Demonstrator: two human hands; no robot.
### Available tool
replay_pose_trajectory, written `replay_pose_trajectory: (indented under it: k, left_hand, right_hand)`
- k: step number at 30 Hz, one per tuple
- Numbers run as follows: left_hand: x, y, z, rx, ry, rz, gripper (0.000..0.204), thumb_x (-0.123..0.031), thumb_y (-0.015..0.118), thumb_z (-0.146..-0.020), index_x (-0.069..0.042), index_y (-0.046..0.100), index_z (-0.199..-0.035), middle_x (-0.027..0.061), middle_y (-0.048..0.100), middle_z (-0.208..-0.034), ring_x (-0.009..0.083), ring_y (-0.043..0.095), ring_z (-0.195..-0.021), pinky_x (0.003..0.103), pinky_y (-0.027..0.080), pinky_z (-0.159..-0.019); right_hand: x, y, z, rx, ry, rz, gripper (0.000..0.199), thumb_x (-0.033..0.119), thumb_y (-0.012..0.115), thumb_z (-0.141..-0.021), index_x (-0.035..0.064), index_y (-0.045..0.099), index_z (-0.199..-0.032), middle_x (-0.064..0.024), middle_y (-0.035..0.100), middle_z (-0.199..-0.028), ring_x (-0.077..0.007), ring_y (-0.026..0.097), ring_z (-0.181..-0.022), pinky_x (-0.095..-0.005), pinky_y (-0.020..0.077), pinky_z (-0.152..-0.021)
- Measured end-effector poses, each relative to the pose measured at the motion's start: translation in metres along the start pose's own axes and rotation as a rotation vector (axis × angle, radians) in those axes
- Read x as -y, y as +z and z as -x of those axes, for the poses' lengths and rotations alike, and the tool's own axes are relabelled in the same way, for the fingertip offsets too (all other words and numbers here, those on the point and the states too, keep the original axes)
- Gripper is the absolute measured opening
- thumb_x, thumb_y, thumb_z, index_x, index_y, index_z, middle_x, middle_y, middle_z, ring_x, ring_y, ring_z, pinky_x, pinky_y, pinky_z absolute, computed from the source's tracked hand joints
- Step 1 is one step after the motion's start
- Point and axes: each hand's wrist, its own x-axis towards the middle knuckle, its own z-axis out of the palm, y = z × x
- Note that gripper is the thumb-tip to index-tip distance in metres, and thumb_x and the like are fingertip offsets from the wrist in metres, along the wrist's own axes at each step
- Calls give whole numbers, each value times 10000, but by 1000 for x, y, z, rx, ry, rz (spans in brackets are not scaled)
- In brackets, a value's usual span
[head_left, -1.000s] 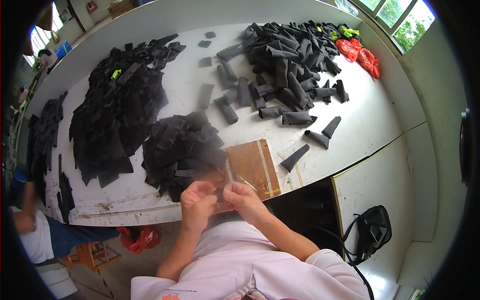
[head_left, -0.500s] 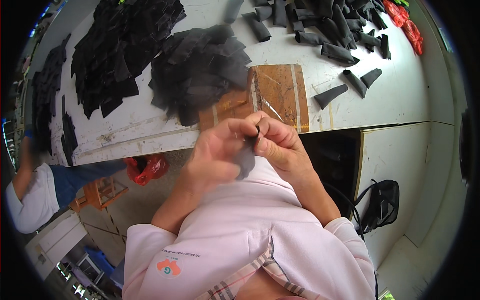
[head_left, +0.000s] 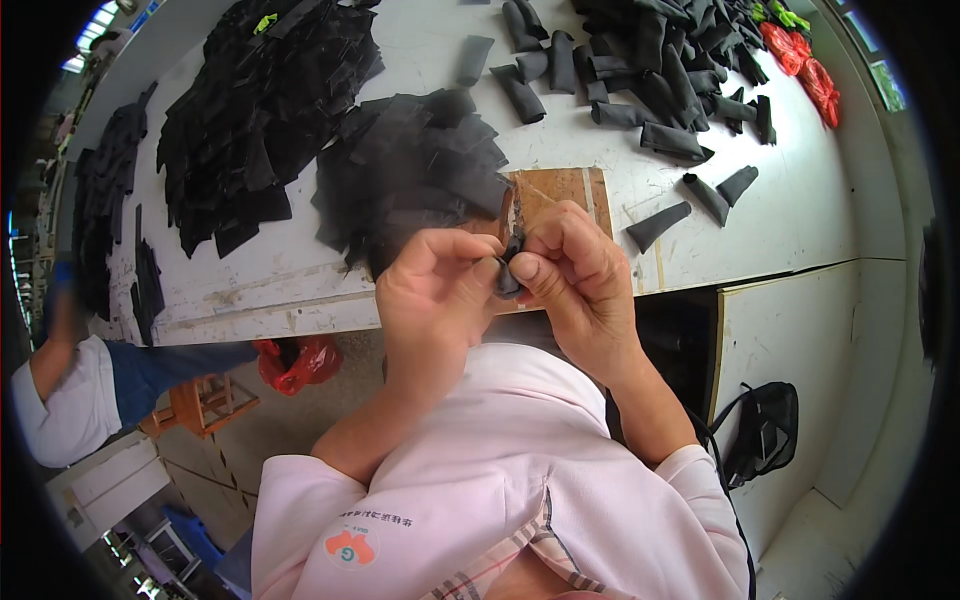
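Observation:
Between my hands, over the table's front edge, is a small black fabric piece (head_left: 509, 283), bent and partly hidden by fingers. My left hand (head_left: 435, 290) pinches its left side between thumb and forefinger. On the other side my right hand (head_left: 580, 285) grips it the same way, thumb against the cloth. Just beyond lies a brown board (head_left: 570, 188) with pale tape strips. A heap of flat black fabric pieces (head_left: 410, 165) spreads behind my left hand. Three black fabric tubes lie apart to the right of the board, one of them a tapered tube (head_left: 658, 226).
A larger heap of black pieces (head_left: 260, 120) covers the table's left, and rolled black tubes (head_left: 670, 80) pile at the far right. Red plastic bags (head_left: 803, 70) lie beyond them. A black bag (head_left: 765, 430) is at lower right. Another person's sleeve (head_left: 70, 400) shows at left.
Both hands have risen slightly, and my left fingers have drawn in to pinch. The fabric piece, hanging down before, is now bunched between the fingertips. The view has shifted a little.

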Motion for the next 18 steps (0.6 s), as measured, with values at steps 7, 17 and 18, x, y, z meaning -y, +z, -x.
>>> replay_pose_trajectory:
  k: [7,17,18]
  left_hand:
    - [-41,6,-35,387,-372,788,343,-69,488,-852,15,361,-1160,121,564,-822,37,366,-364,162,279,-323]
    - [35,-38,-61,242,-594,990,298,-56,420,-867,33,460,-1149,151,606,-868,15,333,-329,167,226,-303]
    - [35,-41,-62,236,-624,1071,275,-51,421,-863,26,487,-1119,155,605,-874,18,328,-327,164,224,-303]
  right_hand:
    - [50,-16,-43,271,39,-350,238,197,572,-843,2,500,-726,11,504,-638,-41,440,-610,-189,372,-533]
    - [-44,-15,-45,188,559,-741,252,267,577,-835,46,541,-718,44,430,-620,-50,366,-568,-190,315,-479]
    - [-44,-13,-45,166,542,-727,255,275,585,-828,53,535,-712,46,423,-625,-57,362,-574,-192,316,-488]
